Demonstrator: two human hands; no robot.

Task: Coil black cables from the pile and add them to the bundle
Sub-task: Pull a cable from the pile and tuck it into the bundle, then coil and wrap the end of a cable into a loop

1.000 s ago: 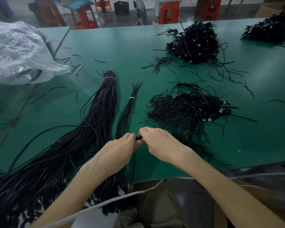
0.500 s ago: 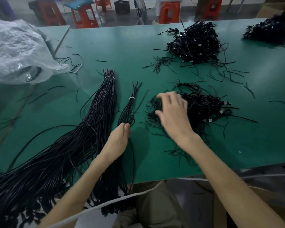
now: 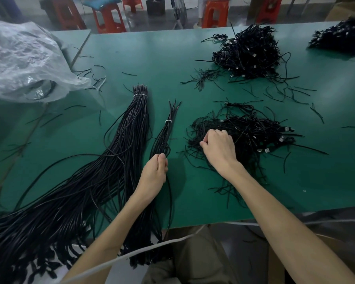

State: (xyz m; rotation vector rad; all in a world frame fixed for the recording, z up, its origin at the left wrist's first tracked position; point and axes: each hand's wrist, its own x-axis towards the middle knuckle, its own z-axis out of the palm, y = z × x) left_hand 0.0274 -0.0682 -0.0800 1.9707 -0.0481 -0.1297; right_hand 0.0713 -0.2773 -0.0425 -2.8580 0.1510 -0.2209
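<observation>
The right hand (image 3: pixel 217 149), fingers curled, pinches into the loose tangled pile of thin black cables (image 3: pixel 244 134) beneath it. The left hand (image 3: pixel 155 173) grips a looped cable beside the slim tied bundle (image 3: pixel 166 130). Best draw one strand free slowly.

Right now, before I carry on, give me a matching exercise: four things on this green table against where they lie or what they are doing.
Things:
1. thin tied black cable bundle
2. crumpled clear plastic bag
3. right hand
4. left hand

Places or states:
A. far left of the table
B. on the near loose cable pile
C. pinching a cable at the thin bundle's near end
D. bound by a white tie

Pairs: 1-D, 2-A, 3-B, 4-C
</observation>
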